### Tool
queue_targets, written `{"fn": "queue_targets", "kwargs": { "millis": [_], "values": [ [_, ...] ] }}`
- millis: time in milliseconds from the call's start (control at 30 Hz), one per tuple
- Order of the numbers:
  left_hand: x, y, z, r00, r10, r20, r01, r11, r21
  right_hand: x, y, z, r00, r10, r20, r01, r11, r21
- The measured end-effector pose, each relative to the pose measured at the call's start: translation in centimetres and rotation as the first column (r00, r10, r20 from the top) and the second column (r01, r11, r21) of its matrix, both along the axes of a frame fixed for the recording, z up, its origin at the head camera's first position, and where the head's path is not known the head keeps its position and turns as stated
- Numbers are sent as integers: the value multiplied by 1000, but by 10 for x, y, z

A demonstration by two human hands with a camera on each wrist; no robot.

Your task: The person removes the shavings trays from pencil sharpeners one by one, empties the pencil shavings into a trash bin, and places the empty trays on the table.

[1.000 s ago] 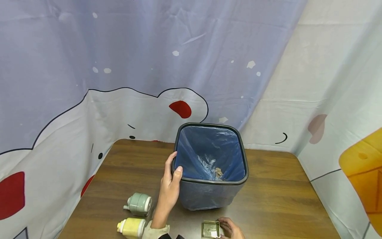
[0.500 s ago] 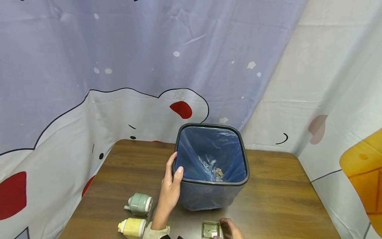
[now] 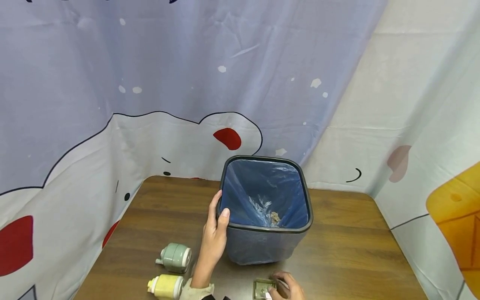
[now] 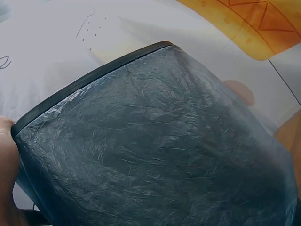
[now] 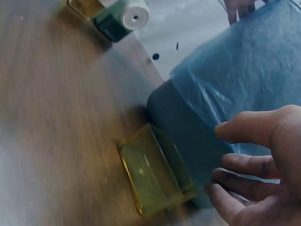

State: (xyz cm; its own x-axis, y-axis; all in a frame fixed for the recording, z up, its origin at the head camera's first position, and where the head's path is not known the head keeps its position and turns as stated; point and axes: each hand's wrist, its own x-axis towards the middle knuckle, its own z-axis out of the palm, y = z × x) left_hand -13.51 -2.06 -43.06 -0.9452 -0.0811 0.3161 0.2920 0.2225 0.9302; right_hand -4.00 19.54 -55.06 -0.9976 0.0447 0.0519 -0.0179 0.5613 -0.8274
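A trash bin [image 3: 268,246] with a black rim and a clear plastic liner stands on the table. My left hand [image 3: 214,239] grips its left rim, thumb inside and fingers outside; part of that hand [image 4: 7,165] shows at the left wrist view's edge. A small see-through olive-yellow box [image 5: 153,176] lies before the bin, open side showing. My right hand [image 5: 263,165] is beside it, fingers spread and slightly bent, with nothing evident between them. In the head view, the right thumb overlaps the box; a small white patch there is too small to identify.
A green bottle [image 3: 174,257] and a yellow bottle [image 3: 166,286] lie on their sides left of my left forearm. A brown crumpled bit [image 3: 275,217] sits inside the bin. Patterned cloth [image 3: 240,75] hangs behind the wooden table [image 3: 345,241].
My right thumb has moved left over the box's right part, and the fingers have shifted slightly. The left hand, bin and bottles have stayed put.
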Motion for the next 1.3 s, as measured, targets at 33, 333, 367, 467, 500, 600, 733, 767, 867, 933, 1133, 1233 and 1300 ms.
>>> {"fn": "queue_targets", "kwargs": {
  "millis": [33, 333, 367, 467, 500, 600, 733, 767, 867, 933, 1133, 1233, 1300],
  "values": [
    [0, 0, 0, 1000, 0, 1, 0, 1000, -2, 0, -2, 1, 1000, 19, -9, -19, 999, -34],
    [8, -1, 7, 1000, -31, -3, 31, 1000, 1, -5, -24, 11, 980, 189, 61, -172, 962, -214],
    [8, -2, 5, 999, -42, -13, 42, 999, 9, -6, -26, 12, 978, 199, 59, -182, 959, -217],
    [6, -9, -3, 998, -64, -28, 65, 997, 33, -5, -33, 15, 973, 225, 57, -204, 946, -251],
    [5, -11, -6, 998, -61, -28, 62, 998, 34, -5, -36, 16, 970, 237, 62, -212, 940, -268],
    [5, -21, -15, 1000, -31, 6, 30, 999, 19, -5, -43, 19, 957, 278, 88, -237, 918, -318],
    [10, -34, -22, 996, 43, 77, -45, 999, 15, -7, -55, 19, 940, 326, 101, -270, 891, -364],
    [12, -37, -23, 993, 60, 99, -62, 998, 17, -7, -59, 18, 935, 342, 93, -283, 879, -383],
    [19, -46, -25, 980, 114, 165, -120, 992, 26, -9, -67, 14, 922, 384, 57, -326, 846, -421],
    [24, -52, -26, 970, 159, 186, -161, 987, -6, -11, -72, 11, 912, 408, 44, -350, 828, -438],
    [33, -71, -33, 943, 307, 125, -272, 932, -240, -20, -79, 6, 898, 439, 19, -395, 825, -405],
    [36, -84, -40, 931, 334, 147, -259, 889, -378, -25, -84, 4, 899, 438, 4, -401, 826, -397],
    [37, -93, -44, 918, 359, 171, -252, 858, -448, -28, -88, 3, 901, 434, -8, -402, 829, -388]
  ]
}}
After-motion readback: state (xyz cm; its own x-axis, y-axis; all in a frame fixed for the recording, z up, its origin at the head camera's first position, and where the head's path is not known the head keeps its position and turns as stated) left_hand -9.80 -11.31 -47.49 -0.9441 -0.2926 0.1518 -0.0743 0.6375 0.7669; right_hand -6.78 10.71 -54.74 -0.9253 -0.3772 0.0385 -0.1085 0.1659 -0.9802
